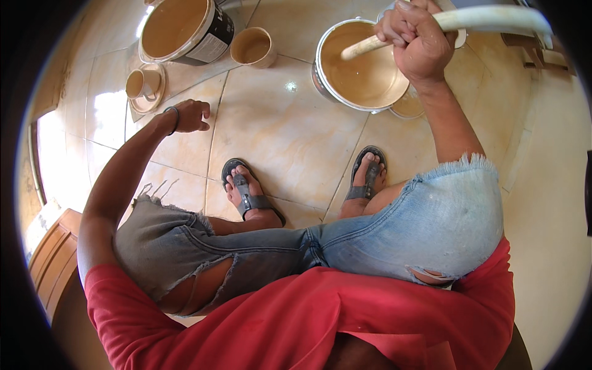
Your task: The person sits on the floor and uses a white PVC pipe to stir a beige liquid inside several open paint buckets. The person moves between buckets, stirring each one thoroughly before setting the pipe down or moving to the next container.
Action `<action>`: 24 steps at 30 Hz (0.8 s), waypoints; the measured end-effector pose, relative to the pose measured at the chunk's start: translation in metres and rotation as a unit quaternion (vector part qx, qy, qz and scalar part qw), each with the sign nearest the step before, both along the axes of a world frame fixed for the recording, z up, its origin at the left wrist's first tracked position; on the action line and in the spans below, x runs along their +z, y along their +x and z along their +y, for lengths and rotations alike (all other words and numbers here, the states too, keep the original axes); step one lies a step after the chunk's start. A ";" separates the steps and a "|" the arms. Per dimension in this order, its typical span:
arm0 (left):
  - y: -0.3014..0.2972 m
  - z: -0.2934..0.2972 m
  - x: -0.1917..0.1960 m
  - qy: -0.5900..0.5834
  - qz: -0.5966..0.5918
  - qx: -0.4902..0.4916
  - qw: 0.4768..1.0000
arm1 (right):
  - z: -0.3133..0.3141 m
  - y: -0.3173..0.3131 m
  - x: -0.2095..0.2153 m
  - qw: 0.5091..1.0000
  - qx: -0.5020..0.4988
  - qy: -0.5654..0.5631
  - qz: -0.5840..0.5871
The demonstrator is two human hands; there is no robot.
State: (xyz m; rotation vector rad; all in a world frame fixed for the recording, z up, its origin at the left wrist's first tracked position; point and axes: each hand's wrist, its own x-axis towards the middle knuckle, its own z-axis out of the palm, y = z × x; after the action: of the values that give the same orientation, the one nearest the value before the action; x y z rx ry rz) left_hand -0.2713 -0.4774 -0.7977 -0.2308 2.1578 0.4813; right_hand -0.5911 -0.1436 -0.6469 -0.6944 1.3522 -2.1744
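Observation:
My right hand [422,40] is closed round a long pale stick [447,23], held slanting at the upper right. Its lower end is coated tan and points into a white-rimmed bucket [336,95] of tan liquid; whether the tip touches the liquid I cannot tell. My left hand [191,117], with a dark band [175,120] at the wrist, hangs beyond my left knee. It holds nothing, its fingers loosely bent and apart. A tan mug [142,83] on a saucer [161,92] stands closest to it.
A second bucket [213,42] with a black label and tan contents stands at the far left. Beside it is a tan pot [262,60]. My sandalled feet [250,191] rest on the tiled floor [290,142]. Wooden furniture [58,256] stands at the lower left.

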 end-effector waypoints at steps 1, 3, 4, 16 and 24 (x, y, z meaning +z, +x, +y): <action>-0.002 0.001 0.000 0.004 -0.003 0.007 1.000 | 0.002 -0.001 -0.001 0.999 -0.021 -0.008 0.036; -0.007 0.003 0.002 0.011 -0.010 0.023 1.000 | 0.001 -0.004 0.005 0.995 -0.042 0.036 0.081; -0.005 0.003 0.003 0.008 0.000 0.013 1.000 | 0.000 -0.006 0.010 0.992 -0.047 0.068 0.098; -0.107 0.126 0.129 0.541 -0.056 0.122 0.830 | 0.008 -0.017 -0.016 0.994 -0.006 -0.022 0.111; -0.104 0.216 0.251 0.870 -0.022 -0.001 0.492 | 0.002 -0.006 0.001 0.989 0.070 0.124 -0.024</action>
State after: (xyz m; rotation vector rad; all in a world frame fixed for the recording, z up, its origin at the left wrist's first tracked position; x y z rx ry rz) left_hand -0.3751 -0.2613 -0.5467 0.8850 0.6564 2.2369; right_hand -0.5976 -0.1415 -0.6454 -0.6175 1.4705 -1.8613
